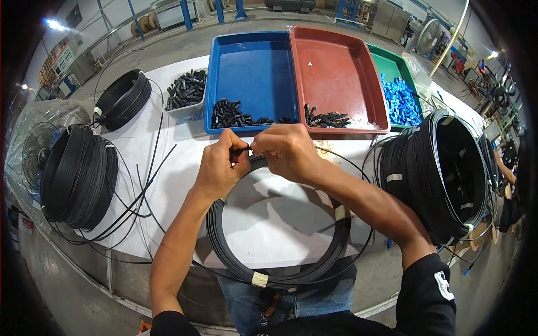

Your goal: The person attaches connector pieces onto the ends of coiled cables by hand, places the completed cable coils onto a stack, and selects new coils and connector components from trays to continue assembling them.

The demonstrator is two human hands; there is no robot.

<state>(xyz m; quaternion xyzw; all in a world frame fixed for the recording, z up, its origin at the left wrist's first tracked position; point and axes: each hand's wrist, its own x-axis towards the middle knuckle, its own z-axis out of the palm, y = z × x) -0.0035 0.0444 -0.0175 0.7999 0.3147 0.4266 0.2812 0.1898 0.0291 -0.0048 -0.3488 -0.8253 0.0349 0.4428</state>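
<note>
1. Black cable coil (297, 278), in the head view, lies as a wide ring at the near edge of the white table (274, 221), in front of the person, its lower side reaching past that edge; pale tape (259, 279) binds it at the bottom.
2. Left hand (221, 165) is above the coil's far side, thumb and forefinger pinching a small dark piece (249, 149), too small to identify.
3. Right hand (288, 152) meets it from the other side, fingers curled and tips drawn together at the same piece; whether they grip it I cannot tell, as the hand hides the contact.
4. One loose cable (358, 169) arcs out to the right of the ring.
5. Just beyond the hands stand a blue tray (252, 73) and a red tray (339, 73), side by side, each with dark connectors along its near side; a green tray (386, 59) farther right carries blue parts (400, 101).
6. Left of the blue tray, a clear tub (188, 115) holds black pieces (188, 88).
7. More black coils flank the work: two at left (78, 176), a large stack (406, 179) at right.
</note>
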